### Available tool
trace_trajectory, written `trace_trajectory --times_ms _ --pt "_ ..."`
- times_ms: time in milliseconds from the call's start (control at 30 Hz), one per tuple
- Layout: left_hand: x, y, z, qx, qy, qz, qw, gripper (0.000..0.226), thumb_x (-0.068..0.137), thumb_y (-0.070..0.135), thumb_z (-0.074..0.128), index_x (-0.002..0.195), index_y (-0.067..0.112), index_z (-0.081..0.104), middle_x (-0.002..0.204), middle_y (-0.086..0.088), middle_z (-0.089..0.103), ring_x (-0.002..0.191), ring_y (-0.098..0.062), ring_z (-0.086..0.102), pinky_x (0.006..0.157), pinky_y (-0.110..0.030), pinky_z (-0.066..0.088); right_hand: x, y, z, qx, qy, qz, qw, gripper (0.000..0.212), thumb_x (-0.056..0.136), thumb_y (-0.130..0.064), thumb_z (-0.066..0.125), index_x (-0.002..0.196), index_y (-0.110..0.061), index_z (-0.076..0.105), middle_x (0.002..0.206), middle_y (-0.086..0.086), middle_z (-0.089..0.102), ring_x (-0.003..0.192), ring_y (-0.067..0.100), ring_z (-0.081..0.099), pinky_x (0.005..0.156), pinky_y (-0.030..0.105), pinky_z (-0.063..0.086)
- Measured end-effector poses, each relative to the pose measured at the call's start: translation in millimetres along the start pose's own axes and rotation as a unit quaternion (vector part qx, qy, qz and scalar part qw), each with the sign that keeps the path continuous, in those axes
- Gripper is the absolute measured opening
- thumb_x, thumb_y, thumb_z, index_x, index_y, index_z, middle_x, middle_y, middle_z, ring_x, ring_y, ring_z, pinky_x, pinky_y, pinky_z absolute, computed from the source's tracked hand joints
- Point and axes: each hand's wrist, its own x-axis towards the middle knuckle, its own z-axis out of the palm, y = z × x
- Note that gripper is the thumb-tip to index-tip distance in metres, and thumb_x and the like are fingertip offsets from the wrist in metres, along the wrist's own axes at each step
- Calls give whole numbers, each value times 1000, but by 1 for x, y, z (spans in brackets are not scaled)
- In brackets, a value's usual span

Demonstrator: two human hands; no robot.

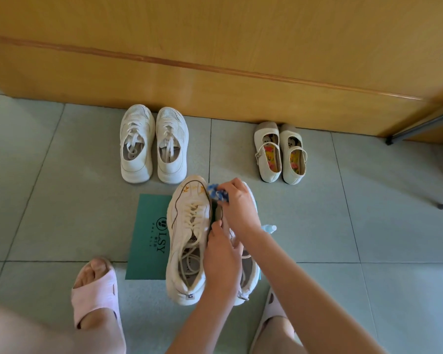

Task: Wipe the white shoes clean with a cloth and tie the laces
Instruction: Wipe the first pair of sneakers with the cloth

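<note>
Two white sneakers stand side by side on a green mat (pixel 149 241) on the floor, toes pointing away from me. The left sneaker (pixel 187 238) shows loose laces and orange marks on its toe. The right sneaker (pixel 250 274) is mostly hidden under my hands. My left hand (pixel 223 261) grips the right sneaker at its tongue and inner side. My right hand (pixel 238 205) holds a bunched blue and white cloth (pixel 217 192) against the toe end of that sneaker.
Another pair of white sneakers (pixel 154 144) and a pair of beige strap shoes (pixel 280 154) stand against the wooden panel (pixel 215 72). A small blue spray bottle (pixel 269 228) lies right of my wrist. My feet in pink slippers (pixel 95 292) flank the mat. A metal furniture leg (pixel 417 129) is at right.
</note>
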Motion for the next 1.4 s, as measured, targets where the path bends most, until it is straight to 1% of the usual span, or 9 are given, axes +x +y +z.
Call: trace_trajectory --times_ms 100,233,333,500,733,967,1100,1200,1400 --pt "-1 0 1 12 8 3 1000 54 90 34 57 135 10 39 125 -8 57 116 -20 54 93 -28 47 18 8 -8 -20 16 -16 1000 24 83 4 62 106 0 66 101 13 55 93 26 54 84 35 49" --pt "-2 2 1 24 3 -1 1000 59 92 39 54 139 10 34 133 -6 53 122 -18 51 95 -24 42 50 22 -18 -9 31 73 997 24 86 -5 62 109 0 64 108 12 54 96 25 54 92 32 47" --pt "-1 2 0 29 0 -6 1000 59 92 39 54 141 12 32 134 -3 51 122 -16 50 93 -23 42 54 28 -22 15 27 130 991 25 87 -9 62 110 0 62 105 13 53 84 19 48 75 25 40" --pt "-1 4 -1 25 6 -4 1000 58 92 37 55 140 12 33 132 -3 53 119 -16 53 90 -21 42 23 13 -16 46 37 88 994 25 86 -7 63 110 -2 62 99 9 53 85 21 52 74 22 37" --pt "-2 3 0 14 18 5 1000 50 92 31 56 135 10 40 122 -5 58 110 -17 58 86 -23 46 14 1 -4 -58 -87 -24 994 17 87 -2 60 102 -1 67 104 12 54 89 21 53 76 25 43" --pt "-2 3 -1 20 4 -4 1000 59 93 38 53 141 12 31 136 -3 49 125 -15 48 95 -21 40 59 10 -19 -100 -43 30 994 17 89 -6 58 105 0 63 113 10 49 104 21 51 92 27 46" --pt "-1 2 0 19 2 -3 1000 60 93 37 53 142 12 30 137 -3 49 125 -15 48 96 -22 41 63 23 -24 -35 -24 110 993 16 89 -11 60 102 -2 64 107 11 52 88 22 54 74 25 44" --pt "-1 2 1 25 5 -4 1000 61 93 38 53 142 11 30 136 -3 49 124 -15 49 95 -21 41 43 22 -25 15 8 105 994 15 89 -8 59 101 -2 64 99 9 53 81 19 51 66 18 37" --pt "-2 4 0 20 16 5 1000 50 92 30 55 134 9 39 130 -5 54 119 -17 53 93 -22 44 -5 4 -3 59 28 49 997 22 88 -3 59 109 -2 64 109 10 55 96 20 56 84 28 49"
